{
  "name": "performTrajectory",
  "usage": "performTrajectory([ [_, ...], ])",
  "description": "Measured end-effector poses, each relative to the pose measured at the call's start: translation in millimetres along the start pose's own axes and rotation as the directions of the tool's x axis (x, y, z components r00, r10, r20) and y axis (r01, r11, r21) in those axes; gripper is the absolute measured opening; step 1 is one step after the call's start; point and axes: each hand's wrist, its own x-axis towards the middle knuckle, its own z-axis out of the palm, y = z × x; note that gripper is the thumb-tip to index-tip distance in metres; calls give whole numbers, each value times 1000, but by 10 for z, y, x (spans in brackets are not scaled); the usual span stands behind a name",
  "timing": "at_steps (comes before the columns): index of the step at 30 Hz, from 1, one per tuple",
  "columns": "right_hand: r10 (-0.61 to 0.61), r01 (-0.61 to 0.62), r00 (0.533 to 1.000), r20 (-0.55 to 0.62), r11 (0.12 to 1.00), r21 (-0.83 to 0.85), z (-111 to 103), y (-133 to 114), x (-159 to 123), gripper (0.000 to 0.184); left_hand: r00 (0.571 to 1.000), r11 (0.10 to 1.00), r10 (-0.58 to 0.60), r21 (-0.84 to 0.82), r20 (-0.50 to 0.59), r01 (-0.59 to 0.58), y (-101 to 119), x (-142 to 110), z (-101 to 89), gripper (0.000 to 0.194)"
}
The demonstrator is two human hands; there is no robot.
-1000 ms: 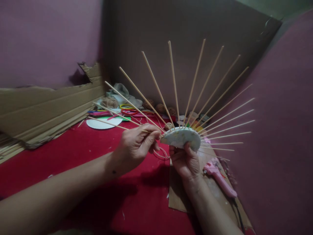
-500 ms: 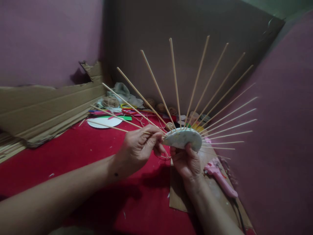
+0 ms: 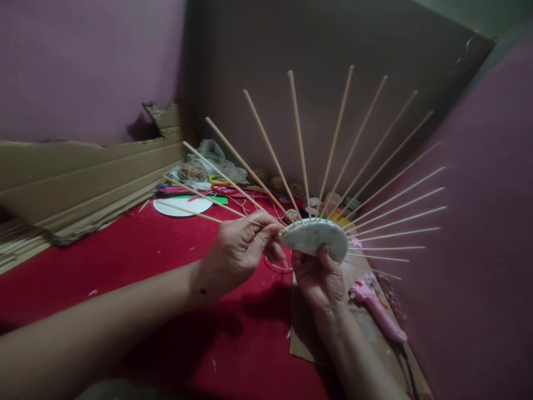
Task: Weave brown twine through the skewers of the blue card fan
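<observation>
A pale, mottled round disc [image 3: 313, 240] with thin wooden sticks [image 3: 266, 147] fanning out from its edge is held up over the table. My right hand [image 3: 320, 280] grips its near side, thumb on the face and fingers beneath. At the disc's left edge, my left hand [image 3: 245, 244] is closed in a pinch on a thin cord, close to the base of the leftmost sticks. A loop of the cord [image 3: 277, 268] dangles below those fingertips. The exact pinch point is partly hidden by the fingers.
A pink glue gun [image 3: 378, 308] lies on a cardboard sheet [image 3: 308, 333] at right. Behind are a white oval piece [image 3: 182, 206], a twine ball [image 3: 192, 171], scissors and scraps on the red cloth [image 3: 166, 244]. Cardboard sheets [image 3: 83, 178] lean at left.
The view has shifted slightly, so the hands and disc appear a little further right. Both hands keep their hold; the left fingers stay at the disc's left edge.
</observation>
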Motion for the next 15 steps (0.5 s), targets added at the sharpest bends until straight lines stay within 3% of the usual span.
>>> performTrajectory([
  [7, 4, -3, 999, -50, 1000, 9, -35, -29, 43, 36, 994, 990, 105, 101, -41, -101, -10, 9, -62, 11],
  [15, -11, 11, 1000, -21, 1000, 8, -50, -19, 40, 42, 995, 982, 95, 163, 0, -94, -65, -12, -53, 10],
])
